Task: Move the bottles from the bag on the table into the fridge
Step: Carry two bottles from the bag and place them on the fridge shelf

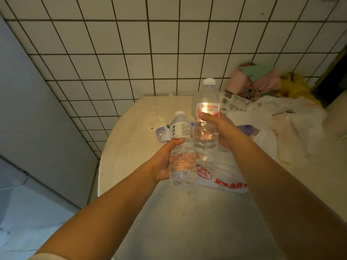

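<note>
My left hand [163,160] grips a clear water bottle with a white label [180,152] around its lower half, held upright above the table [131,147]. My right hand [219,128] grips a taller clear bottle with a red label [206,113] at its middle, also upright. The two bottles nearly touch. Under them lies a white plastic bag with red print [223,177], flat on the table. Another bottle with a bluish cap end [161,132] lies on its side behind the held bottles, mostly hidden. The grey fridge side [28,113] stands at the left.
More crumpled white plastic bags [293,124] cover the right of the table. A pink and green bundle [257,77] and something yellow [296,85] sit at the back right by the tiled wall [150,53]. A purple-marked object [247,129] shows beside my right wrist.
</note>
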